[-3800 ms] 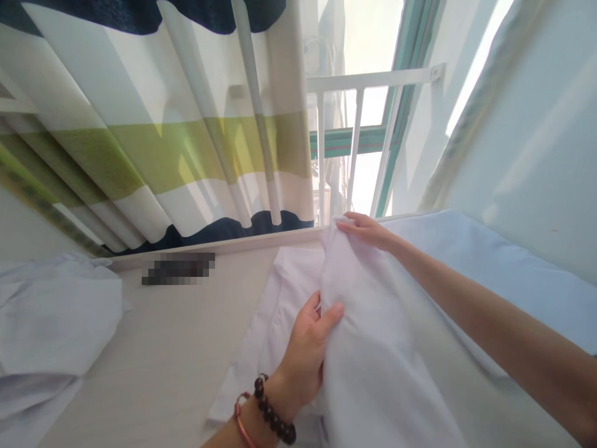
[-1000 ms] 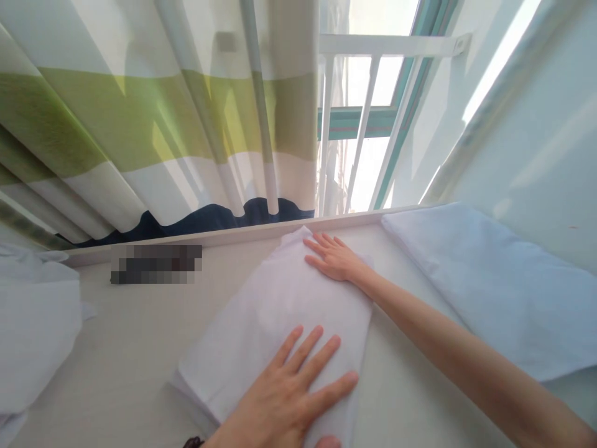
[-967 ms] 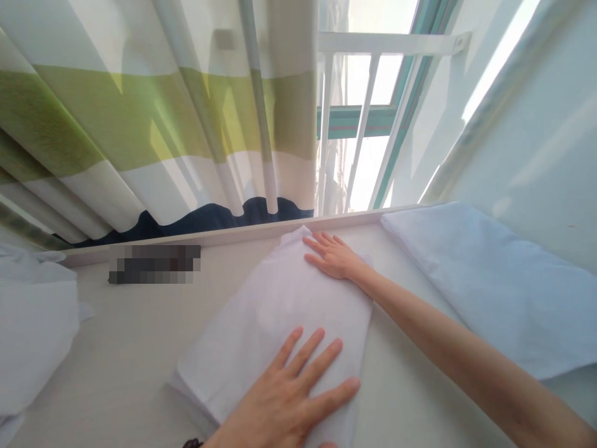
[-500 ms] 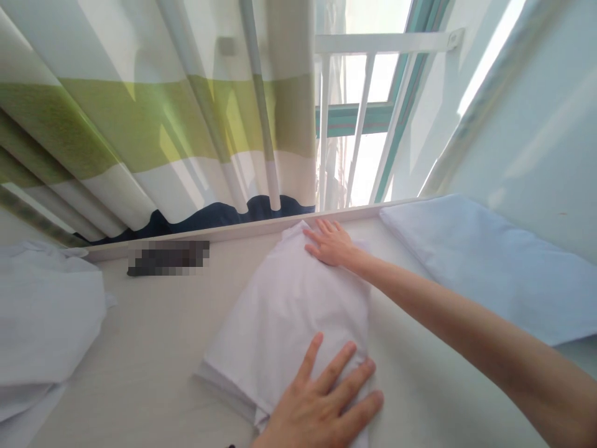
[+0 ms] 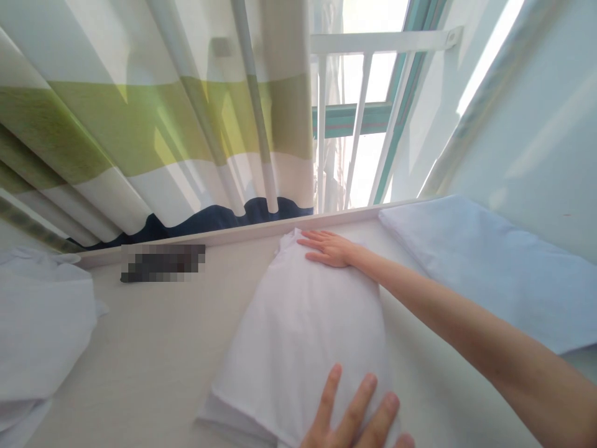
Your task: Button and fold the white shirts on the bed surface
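Observation:
A folded white cloth (image 5: 298,323) lies on the pale surface in front of me, its near left corner showing layered edges. My right hand (image 5: 329,249) rests flat on the far end of this cloth, fingers stretched to the left. At the lower edge of the view, my left hand (image 5: 354,417) has its fingers spread over the near right part of the cloth; the rest of that hand is cut off. Neither hand grips anything.
A folded bluish-white cloth (image 5: 494,274) lies at the right beside the wall. Crumpled white fabric (image 5: 41,336) is at the left. A dark pixelated object (image 5: 163,262) sits near the raised back edge (image 5: 242,233). Behind hang a striped curtain (image 5: 153,124) and a white railing (image 5: 382,42).
My left hand has slid toward me and slightly right. The cloth looks spread wider and smoother on its right side. My right hand stays at the far end, its fingers closer together.

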A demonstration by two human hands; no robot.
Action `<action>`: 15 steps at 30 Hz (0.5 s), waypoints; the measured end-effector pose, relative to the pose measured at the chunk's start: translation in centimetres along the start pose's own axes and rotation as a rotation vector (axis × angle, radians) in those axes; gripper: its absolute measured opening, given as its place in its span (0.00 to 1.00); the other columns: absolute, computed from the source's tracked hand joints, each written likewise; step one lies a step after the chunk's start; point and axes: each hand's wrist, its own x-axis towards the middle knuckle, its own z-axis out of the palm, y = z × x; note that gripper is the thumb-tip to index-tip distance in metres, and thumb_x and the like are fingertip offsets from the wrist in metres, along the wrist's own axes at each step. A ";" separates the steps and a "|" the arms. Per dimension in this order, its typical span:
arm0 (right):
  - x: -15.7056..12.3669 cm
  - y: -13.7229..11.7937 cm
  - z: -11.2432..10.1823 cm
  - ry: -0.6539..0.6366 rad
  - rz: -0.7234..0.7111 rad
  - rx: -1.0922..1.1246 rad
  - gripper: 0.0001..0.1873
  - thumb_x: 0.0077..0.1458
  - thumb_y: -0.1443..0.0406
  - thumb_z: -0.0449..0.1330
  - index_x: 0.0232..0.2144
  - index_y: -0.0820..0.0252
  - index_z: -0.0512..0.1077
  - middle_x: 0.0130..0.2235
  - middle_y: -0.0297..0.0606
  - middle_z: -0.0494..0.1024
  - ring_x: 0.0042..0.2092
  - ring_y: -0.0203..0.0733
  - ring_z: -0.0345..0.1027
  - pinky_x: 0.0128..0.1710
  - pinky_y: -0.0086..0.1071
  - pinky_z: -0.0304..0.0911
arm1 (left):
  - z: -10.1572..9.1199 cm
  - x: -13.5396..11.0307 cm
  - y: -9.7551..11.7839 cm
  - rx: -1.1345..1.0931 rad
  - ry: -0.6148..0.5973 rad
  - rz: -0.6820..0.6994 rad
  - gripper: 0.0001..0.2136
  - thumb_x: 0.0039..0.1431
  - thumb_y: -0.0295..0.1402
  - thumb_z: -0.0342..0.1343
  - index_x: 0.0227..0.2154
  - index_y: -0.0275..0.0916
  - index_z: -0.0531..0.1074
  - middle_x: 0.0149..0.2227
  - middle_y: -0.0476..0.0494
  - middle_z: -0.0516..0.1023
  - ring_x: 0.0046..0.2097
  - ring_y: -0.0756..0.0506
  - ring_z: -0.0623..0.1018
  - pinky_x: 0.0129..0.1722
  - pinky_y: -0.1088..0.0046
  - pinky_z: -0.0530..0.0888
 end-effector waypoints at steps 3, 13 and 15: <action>0.5 -0.4 -0.2 0.023 0.040 -0.043 0.33 0.67 0.49 0.39 0.68 0.54 0.50 0.70 0.39 0.48 0.70 0.46 0.41 0.67 0.42 0.37 | -2.9 1.6 -3.1 -0.179 -0.124 0.081 0.17 0.69 0.40 0.47 0.58 0.52 0.67 0.57 0.59 0.74 0.58 0.47 0.73 0.64 0.63 0.63; -1.3 -3.9 0.9 0.305 0.458 -0.162 0.26 0.67 0.55 0.42 0.59 0.60 0.65 0.60 0.49 0.68 0.62 0.51 0.57 0.61 0.44 0.47 | -0.2 2.8 -10.6 -0.239 -0.417 -0.423 0.24 0.67 0.42 0.46 0.63 0.42 0.61 0.66 0.39 0.61 0.67 0.36 0.59 0.65 0.42 0.51; -1.3 -3.5 1.1 0.290 0.472 -0.135 0.26 0.67 0.55 0.42 0.59 0.59 0.65 0.60 0.48 0.67 0.61 0.51 0.57 0.59 0.43 0.51 | 0.6 1.7 -10.2 -0.214 -0.422 -0.415 0.26 0.67 0.42 0.46 0.66 0.44 0.54 0.68 0.42 0.57 0.68 0.36 0.57 0.66 0.44 0.50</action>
